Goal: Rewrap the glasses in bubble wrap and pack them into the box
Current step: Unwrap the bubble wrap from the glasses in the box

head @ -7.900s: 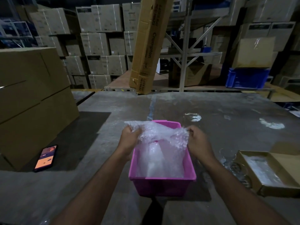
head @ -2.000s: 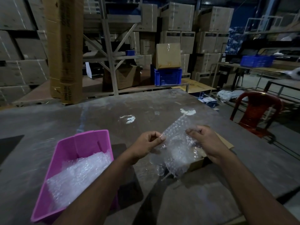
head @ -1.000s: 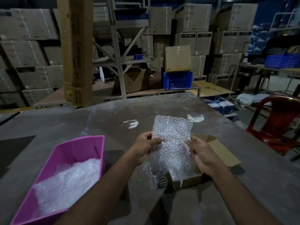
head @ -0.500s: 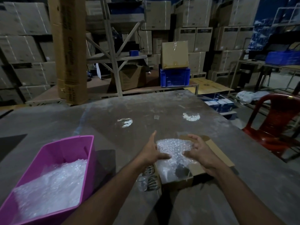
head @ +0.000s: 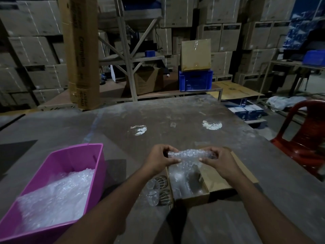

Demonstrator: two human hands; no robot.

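The table (head: 175,117) carries a pink bin (head: 73,155) at the left, part-filled with loose bubble wrap (head: 56,196). An open cardboard box (head: 211,184) lies at centre right, lined with more wrap; whether wrapped glasses already lie inside cannot be told. Bare glasses (head: 156,191) stand on the table, touching the box's left wall.

Above the box's far end, the left hand (head: 161,160) and right hand (head: 219,164) each pinch one end of a rolled sheet (head: 189,154) of bubble wrap, fingers curled round it. The roll lies level between them. No glass is visible inside it.

Step in hand, by judgement: preparing a sheet for wrapping. The next move calls for opening the sheet flat, taking a bare glass from beside the box, and rolling it in before packing.
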